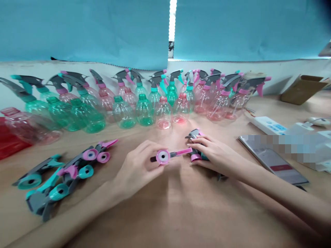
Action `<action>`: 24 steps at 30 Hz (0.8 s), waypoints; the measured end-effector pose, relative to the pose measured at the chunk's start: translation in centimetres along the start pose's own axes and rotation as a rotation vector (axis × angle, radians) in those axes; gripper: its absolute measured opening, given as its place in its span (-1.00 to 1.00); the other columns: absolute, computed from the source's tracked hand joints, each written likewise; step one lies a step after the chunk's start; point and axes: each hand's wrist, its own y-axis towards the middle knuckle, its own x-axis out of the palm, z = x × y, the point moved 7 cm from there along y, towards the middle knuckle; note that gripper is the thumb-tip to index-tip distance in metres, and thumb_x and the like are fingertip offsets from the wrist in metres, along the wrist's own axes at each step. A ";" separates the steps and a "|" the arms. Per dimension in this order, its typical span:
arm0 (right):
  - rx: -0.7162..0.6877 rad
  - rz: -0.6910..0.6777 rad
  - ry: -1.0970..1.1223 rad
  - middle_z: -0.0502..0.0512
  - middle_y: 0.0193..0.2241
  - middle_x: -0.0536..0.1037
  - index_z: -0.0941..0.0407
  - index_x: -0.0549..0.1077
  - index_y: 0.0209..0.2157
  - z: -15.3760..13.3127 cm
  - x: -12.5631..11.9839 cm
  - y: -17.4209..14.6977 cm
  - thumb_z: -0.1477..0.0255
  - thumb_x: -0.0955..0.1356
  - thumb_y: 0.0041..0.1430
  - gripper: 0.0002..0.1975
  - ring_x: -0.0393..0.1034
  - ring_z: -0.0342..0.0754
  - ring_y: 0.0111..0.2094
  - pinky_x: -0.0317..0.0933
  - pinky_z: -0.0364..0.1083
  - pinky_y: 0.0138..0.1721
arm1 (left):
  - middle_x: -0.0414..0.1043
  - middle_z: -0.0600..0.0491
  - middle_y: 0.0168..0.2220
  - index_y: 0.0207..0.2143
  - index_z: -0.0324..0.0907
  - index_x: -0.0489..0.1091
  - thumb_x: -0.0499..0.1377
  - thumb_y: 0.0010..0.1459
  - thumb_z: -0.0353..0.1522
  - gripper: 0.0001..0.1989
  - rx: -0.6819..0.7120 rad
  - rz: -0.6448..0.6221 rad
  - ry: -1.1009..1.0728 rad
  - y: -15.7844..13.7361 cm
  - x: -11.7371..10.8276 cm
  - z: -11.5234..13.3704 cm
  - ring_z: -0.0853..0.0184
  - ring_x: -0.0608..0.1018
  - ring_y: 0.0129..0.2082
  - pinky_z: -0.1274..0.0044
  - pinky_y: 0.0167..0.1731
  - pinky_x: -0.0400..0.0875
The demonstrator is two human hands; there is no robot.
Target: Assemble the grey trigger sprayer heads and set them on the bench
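My left hand [141, 165] pinches a grey and pink trigger spray head [163, 157], its round pink collar turned toward me and its pink trigger pointing right. To the right, my right hand [210, 151] curls its fingers over a small group of spray heads on the table and grips one with a pink collar [196, 157]. The palm hides most of that group; a grey and pink spray head [193, 133] shows beyond the fingertips. Left of my left hand lies a pile of loose grey spray heads with turquoise collars [59, 192] and pink collars [103, 157].
Several open green bottles [144, 112] and pink bottles [163, 113] stand across the table, with bottles wearing spray heads [218, 100] behind. A phone [274, 162], a white power strip [267, 125] and a brown box [302, 90] are at right. Red material [11, 141] lies far left.
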 end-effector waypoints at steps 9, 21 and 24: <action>-0.108 0.063 0.045 0.24 -0.14 0.45 0.18 0.43 -0.14 -7.2 -3.9 2.1 0.25 0.27 0.20 -0.69 0.36 0.09 -0.16 0.26 0.04 -0.21 | 0.37 0.04 -0.29 -0.08 -0.08 0.39 0.22 0.09 -0.41 -0.69 -0.035 0.132 0.000 -4.7 -1.2 -0.5 0.31 0.42 -0.28 0.49 -0.32 0.39; -0.058 -0.087 0.329 0.02 -0.51 0.50 0.12 0.48 -0.43 -11.3 -2.8 5.4 0.49 0.22 0.23 -0.77 0.33 -0.15 -0.50 0.05 -0.15 -0.46 | 0.44 0.03 -0.33 -0.12 -0.17 0.40 0.25 0.07 -0.39 -0.72 -0.080 0.175 -0.149 -5.6 -0.7 -1.5 0.28 0.42 -0.29 0.43 -0.28 0.34; 0.039 -0.141 0.362 -0.06 -0.60 0.44 0.11 0.42 -0.50 -11.2 -2.3 5.1 0.51 0.25 0.18 -0.79 0.22 -0.19 -0.57 -0.06 -0.14 -0.52 | 0.44 0.03 -0.34 -0.14 -0.16 0.41 0.25 0.07 -0.37 -0.74 -0.109 0.202 -0.147 -5.8 -0.8 -1.7 0.27 0.42 -0.31 0.42 -0.29 0.33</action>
